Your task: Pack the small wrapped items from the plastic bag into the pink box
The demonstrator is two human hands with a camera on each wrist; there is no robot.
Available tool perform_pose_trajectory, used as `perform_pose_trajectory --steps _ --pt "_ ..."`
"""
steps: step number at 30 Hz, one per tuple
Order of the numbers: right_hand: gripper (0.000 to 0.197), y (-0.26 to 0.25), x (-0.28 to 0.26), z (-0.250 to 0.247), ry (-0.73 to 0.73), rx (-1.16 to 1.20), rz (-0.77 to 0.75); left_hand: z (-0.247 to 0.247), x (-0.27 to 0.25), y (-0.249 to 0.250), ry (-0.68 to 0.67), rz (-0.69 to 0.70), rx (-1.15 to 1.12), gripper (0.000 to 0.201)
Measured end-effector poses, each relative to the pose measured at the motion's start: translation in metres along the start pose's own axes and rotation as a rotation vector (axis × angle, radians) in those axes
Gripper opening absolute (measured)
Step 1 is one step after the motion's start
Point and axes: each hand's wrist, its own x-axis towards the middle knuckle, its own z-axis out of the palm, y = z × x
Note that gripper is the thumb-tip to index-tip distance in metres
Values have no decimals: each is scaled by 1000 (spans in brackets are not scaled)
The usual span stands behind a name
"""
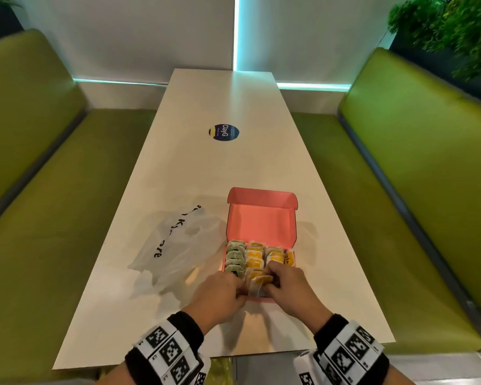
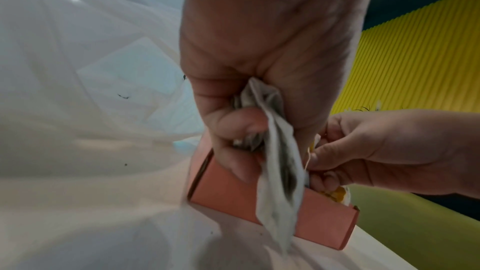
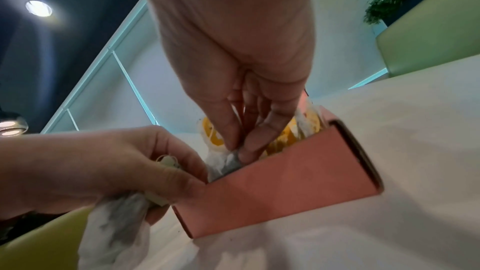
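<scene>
The pink box (image 1: 261, 299) stands open near the table's front edge, its lid (image 1: 261, 218) tipped back. Rows of green wrapped items (image 1: 235, 258) and yellow wrapped items (image 1: 254, 257) fill its far part. My left hand (image 1: 240, 290) is at the box's near left corner and grips a bunch of white wrapped items (image 2: 278, 176) that hang down over the front wall (image 2: 233, 198). My right hand (image 1: 272, 279) reaches into the box, and its thumb and fingers (image 3: 228, 130) pinch the top of a wrapped item (image 3: 221, 161) just behind that wall (image 3: 285, 176). The plastic bag (image 1: 175, 245) lies flat, left of the box.
The long white table (image 1: 220, 168) has a round dark sticker (image 1: 224, 132) farther out. Green benches (image 1: 53, 204) run along both sides, and a plant (image 1: 450, 31) stands at the back right. The bag (image 2: 78, 69) is close to my left hand.
</scene>
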Motion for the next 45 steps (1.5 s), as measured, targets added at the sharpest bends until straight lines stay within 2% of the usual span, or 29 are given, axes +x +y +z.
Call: perform_pose_trajectory --steps 4,8,11,14,17,20,21,24,26,31,36,39,42,45 --pt "19 0 2 7 37 -48 23 -5 4 5 -52 -16 36 23" --pt "23 -1 -2 16 79 -94 13 -13 5 10 -94 -28 36 25" --pt "17 -4 -5 17 106 -97 1 -17 5 14 -105 -45 6 24" --pt "25 -1 -5 18 122 -74 -14 -19 5 12 -98 -53 -60 21" --pt "23 2 -6 19 89 -164 -43 -21 5 6 -37 -81 -222 3" --pt "24 3 -8 21 65 -190 -80 -19 7 1 122 -98 -332 7" --pt "24 3 -9 21 65 -192 -89 -18 7 2 152 -65 -312 11" --pt "25 3 -10 23 53 -189 -112 -18 10 8 164 -7 -129 39" --pt "22 3 -11 23 52 -199 -125 -18 15 8 152 -4 -45 43" --pt "25 5 -13 25 69 -156 -158 -10 27 11 108 4 125 31" --pt "24 4 -12 24 54 -115 -169 -5 33 10 158 -32 114 20" --pt "40 3 -13 22 -1 -79 -191 -3 35 7 167 -27 82 21" --pt "18 4 -12 21 -1 -57 -226 -1 35 6 185 -27 62 23" --pt "19 4 -11 21 18 -36 -252 0 34 6 203 -26 53 22"
